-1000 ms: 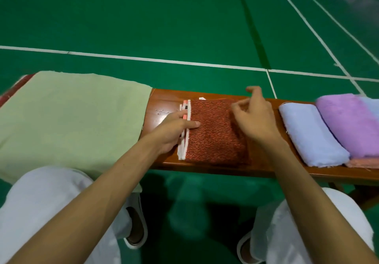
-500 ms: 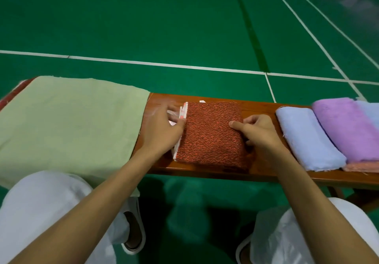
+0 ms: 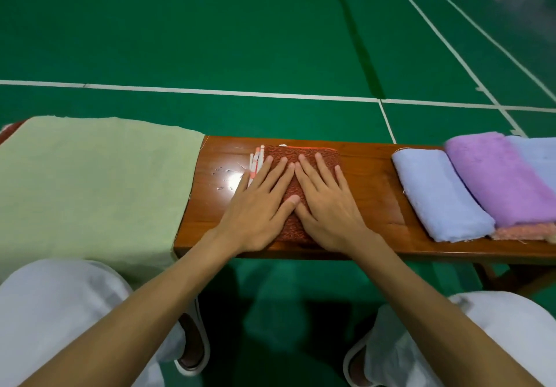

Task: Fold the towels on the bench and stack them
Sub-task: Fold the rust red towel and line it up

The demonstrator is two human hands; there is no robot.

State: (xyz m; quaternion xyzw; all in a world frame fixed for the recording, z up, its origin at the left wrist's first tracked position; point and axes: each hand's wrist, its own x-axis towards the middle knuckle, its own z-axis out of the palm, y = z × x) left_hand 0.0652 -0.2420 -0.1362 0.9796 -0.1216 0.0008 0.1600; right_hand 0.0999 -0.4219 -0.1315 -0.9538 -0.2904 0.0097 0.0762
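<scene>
**Item:** folded rust-red towel of nubbly weave, lying at the middle of the brown wooden surface, directly beneath both hands.

**Long axis:** running from the near edge of the surface towards the far edge, away from the person. A white-and-orange striped edging is showing along its left side.

**Hands:** the left hand and right hand are pressing flat on the rust-red towel. The fingers are straight and spread, the hands side by side with thumbs touching. Neither is gripping anything.

**Likely destination:** a pale blue folded towel and a purple folded towel are lying to the right, touching. An orange-pink towel is peeking out beneath the purple one. Bare wood is separating this group from the rust-red towel. The right hand is sitting nearer to it, so any carry would probably be heading rightward.

**Awaiting folding:** a pale green flat cloth is covering the left end of the surface, spread open, on the left hand's side.
</scene>
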